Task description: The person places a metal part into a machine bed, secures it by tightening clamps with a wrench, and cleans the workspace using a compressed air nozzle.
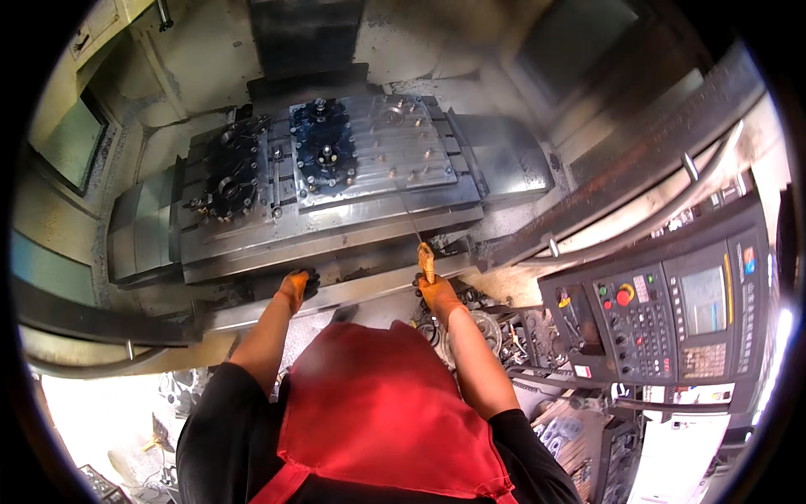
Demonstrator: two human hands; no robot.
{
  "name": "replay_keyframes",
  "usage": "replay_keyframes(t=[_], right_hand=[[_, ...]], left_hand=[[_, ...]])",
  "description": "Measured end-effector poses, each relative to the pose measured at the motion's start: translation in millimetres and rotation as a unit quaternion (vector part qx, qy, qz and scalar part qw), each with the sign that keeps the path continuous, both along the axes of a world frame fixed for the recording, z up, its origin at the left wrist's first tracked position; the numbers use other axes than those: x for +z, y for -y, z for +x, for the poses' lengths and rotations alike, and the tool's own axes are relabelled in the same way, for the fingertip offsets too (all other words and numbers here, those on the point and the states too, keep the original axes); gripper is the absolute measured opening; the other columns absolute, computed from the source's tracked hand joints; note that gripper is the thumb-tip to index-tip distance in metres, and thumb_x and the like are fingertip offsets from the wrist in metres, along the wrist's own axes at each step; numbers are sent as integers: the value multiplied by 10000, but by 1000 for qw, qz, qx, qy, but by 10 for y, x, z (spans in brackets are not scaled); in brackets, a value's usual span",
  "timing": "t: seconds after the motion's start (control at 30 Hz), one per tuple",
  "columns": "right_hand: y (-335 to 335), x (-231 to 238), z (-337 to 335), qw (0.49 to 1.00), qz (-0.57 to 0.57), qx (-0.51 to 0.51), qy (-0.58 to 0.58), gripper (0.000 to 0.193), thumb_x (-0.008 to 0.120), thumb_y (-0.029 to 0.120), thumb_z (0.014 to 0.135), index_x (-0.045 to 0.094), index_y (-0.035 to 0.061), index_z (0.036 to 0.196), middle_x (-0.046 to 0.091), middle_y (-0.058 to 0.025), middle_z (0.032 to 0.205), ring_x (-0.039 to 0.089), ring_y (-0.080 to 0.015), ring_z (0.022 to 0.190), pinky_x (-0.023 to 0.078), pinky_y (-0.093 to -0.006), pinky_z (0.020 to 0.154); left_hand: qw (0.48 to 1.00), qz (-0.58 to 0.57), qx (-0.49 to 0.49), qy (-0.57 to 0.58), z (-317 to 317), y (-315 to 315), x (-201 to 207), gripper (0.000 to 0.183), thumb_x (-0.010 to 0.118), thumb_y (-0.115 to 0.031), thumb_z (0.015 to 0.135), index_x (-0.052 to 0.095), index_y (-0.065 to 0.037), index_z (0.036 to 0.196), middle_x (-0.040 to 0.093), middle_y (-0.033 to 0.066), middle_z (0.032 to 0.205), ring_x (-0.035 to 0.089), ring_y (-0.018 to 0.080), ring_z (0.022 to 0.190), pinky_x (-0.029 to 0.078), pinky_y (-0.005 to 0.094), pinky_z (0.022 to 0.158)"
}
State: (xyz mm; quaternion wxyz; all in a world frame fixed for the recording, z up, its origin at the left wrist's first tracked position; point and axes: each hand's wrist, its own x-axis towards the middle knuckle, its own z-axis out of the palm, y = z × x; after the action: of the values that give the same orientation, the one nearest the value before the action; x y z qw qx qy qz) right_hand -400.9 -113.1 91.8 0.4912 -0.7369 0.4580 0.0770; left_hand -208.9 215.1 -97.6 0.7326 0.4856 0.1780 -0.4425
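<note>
My right hand [434, 290], in an orange and dark glove, is closed around an orange air blow gun [426, 261] at the front of the machine bed. Its thin nozzle points away toward the metal fixture plate [399, 155]. At the front sill, my left hand [297, 288] wears a matching glove and holds nothing that I can see; its dark fingers are loosely apart. Beyond the hands, a dark round workpiece [326, 155] sits on the plate among bolts and clamps. Another dark workpiece [227, 172] is fixed to its left.
The slotted machine table [336, 239] spans the enclosure. A control panel [651, 307] with buttons, a red knob and a screen stands at the right. Metal parts and tools [529, 336] crowd the lower right. A curved door rail [638, 218] runs along the opening.
</note>
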Motion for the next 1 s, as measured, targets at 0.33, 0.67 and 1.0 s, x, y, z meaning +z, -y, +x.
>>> replay_keyframes(t=[0.33,0.67,1.0], right_hand=[[848,-517,2110,999,-7,-39,-20,410,600,436,914,686,36,895,632,-52,699,548,-182,541,391,-364,497],[1376,-189,3420,978,-78,86,-173,523,518,544,930,656,52,1041,665,-128,869,600,-260,763,453,-410,710],[1138,-27,3849,962,-80,161,-207,545,496,528,936,638,54,1163,676,-176,1062,640,-290,951,466,-415,846]], left_hand=[[964,230,-96,88,217,-202,153,270,592,-68,811,611,-61,1081,595,37,801,477,155,582,374,316,522],[979,186,67,-40,339,-428,217,211,568,-101,809,625,-112,1012,519,11,683,462,137,497,301,280,410],[971,201,114,-57,-36,-807,-136,152,517,-144,885,616,-187,992,683,19,788,457,114,475,281,269,377]])
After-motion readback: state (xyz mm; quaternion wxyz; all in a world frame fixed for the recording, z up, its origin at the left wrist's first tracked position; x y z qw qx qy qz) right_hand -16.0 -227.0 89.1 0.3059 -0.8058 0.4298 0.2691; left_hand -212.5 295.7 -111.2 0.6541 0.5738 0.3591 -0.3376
